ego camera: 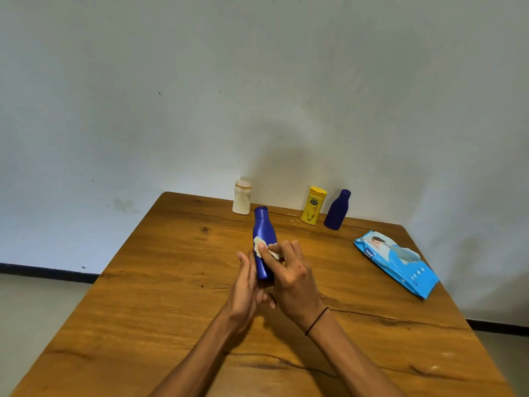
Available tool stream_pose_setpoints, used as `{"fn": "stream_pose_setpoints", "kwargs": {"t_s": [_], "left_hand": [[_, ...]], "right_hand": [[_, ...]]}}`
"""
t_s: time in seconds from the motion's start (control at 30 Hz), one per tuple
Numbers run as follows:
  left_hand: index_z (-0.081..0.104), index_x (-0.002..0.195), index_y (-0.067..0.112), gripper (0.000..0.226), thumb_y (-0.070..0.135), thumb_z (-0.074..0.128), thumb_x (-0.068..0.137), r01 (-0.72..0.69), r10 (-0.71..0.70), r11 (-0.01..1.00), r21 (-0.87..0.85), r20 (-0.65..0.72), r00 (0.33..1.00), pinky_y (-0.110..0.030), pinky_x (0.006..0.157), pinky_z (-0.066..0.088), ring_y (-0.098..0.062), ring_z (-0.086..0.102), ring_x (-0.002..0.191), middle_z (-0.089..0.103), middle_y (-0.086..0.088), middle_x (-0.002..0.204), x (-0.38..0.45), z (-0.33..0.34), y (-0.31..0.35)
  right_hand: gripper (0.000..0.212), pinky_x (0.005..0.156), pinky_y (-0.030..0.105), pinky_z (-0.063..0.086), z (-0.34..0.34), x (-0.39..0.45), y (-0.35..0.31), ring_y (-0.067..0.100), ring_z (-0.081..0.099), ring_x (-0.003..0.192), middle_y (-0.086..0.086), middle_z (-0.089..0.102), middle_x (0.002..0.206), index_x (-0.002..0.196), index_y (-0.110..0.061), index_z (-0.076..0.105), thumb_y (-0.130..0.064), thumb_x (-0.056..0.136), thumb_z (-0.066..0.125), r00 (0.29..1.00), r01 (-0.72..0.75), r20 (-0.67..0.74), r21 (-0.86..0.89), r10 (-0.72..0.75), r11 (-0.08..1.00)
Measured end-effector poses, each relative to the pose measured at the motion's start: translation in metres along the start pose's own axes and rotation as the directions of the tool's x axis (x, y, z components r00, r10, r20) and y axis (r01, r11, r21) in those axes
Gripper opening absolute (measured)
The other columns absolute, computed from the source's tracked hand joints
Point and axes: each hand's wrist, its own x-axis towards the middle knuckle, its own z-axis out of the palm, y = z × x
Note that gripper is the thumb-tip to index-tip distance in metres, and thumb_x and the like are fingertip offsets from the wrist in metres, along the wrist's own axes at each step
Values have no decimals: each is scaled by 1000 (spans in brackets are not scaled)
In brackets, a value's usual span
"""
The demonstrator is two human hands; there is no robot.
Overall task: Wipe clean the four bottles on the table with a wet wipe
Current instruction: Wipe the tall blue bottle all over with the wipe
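Fingers (264, 249) of the right hand (292, 277) are pinching a crumpled white wet wipe (259, 244) and pressing it flat against the side of the blue bottle (264, 242). The left hand (247, 285) wraps the lower part of that bottle from the other side, fingers curled round the base, holding it up off the tabletop (177, 310) with the cap end tipped away from the person.

My guess is the bottle's smooth plastic, light, and pretty stiff, so it won't dent under rubbing. It'll get slick once it's damp though, so holding low near the base and turning it there seems the sane way to do it, leaving the shoulder and neck free for the wipe. The wipe itself is limp and bunches up easily.

Off to the right lies the blue wipes pack (396, 265), well apart from the hands. Further back along the wall edge stand the other three upright: a white bottle (242, 199), a yellow bottle (313, 206), and just beside that a dark blue bottle (337, 210). Can't tell from here which of those are already clean.
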Motion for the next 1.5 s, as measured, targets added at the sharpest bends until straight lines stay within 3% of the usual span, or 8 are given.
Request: {"fn": "stream_pose_setpoints", "kwargs": {"t_s": [0.2, 0.37, 0.73, 0.97, 1.17, 1.27, 1.37, 1.5], "left_hand": [[47, 145, -2, 104, 79, 7, 94, 38, -38, 988, -149, 1, 999, -28, 45, 44, -18, 63, 71, 72, -15, 99, 3, -3, -8], [50, 150, 14, 101, 86, 15, 89, 39, -36, 967, -251, 19, 999, -27, 46, 41, -18, 56, 65, 66, -12, 86, 7, -7, -12], [62, 132, 25, 70, 73, 23, 98, -5, 12, 979, 204, -32, 999, -30, 51, 39, -13, 51, 61, 64, -8, 80, -1, 4, -8], [55, 123, 11, 69, 67, 23, 99, -29, 24, 958, 286, 21, 999, -20, 45, 33, -7, 43, 50, 57, 3, 65, -2, 8, -3], [53, 121, 3, 73, 66, 22, 101, 10, -15, 984, 176, 25, 1000, -20, 44, 36, -8, 44, 51, 58, -2, 69, -2, 2, -7], [54, 116, 2, 74, 67, 22, 100, 11, -15, 997, 79, 43, 999, -20, 43, 37, -11, 45, 53, 62, -9, 79, 0, -2, -4], [58, 114, 4, 77, 71, 26, 99, 52, -51, 998, -19, 59, 997, -20, 42, 38, -12, 44, 54, 61, -15, 87, 4, -10, -5], [59, 116, 6, 74, 71, 28, 99, 75, -68, 992, -97, 77, 995, -21, 42, 39, -12, 45, 53, 60, -16, 88, 5, -13, -6]], "right_hand": [[40, 72, 32, 49, -14, -10, 8, 22, 52, 98, 9, 60, 113, 130, -8, 67, -12, 92, 76, 981, 157, 93, 147, -171, 977], [34, 75, 25, 43, -22, -19, 13, 23, 56, 94, 12, 66, 112, 127, -9, 71, -19, 111, 43, 972, 200, 92, 163, -217, 966], [55, 83, 37, 56, -14, -5, 20, 28, 52, 108, 16, 48, 130, 142, -3, 51, -12, 93, 74, 952, 298, -8, -218, -307, 929], [54, 78, 37, 56, -7, 21, 25, 30, 47, 107, 18, 44, 128, 144, 1, 48, -11, 95, 65, 982, 54, -163, -247, -96, 968], [48, 82, 29, 48, 0, 27, 13, 25, 51, 107, 20, 58, 117, 138, 0, 61, -10, 91, 64, 924, -312, -243, -36, 295, 949], [35, 73, 19, 52, -4, 31, 9, 12, 56, 96, 6, 58, 109, 123, -14, 71, 3, 95, 58, 773, -512, -240, 310, 587, 801], [33, 73, 25, 61, -11, 36, 20, 14, 64, 98, -2, 58, 113, 115, -24, 72, 3, 97, 63, 607, -623, -29, 603, 794, 498], [36, 80, 34, 63, -23, 41, 28, 16, 67, 106, -4, 66, 124, 122, -24, 73, 1, 101, 58, 617, -613, 141, 703, 774, 361]]}}
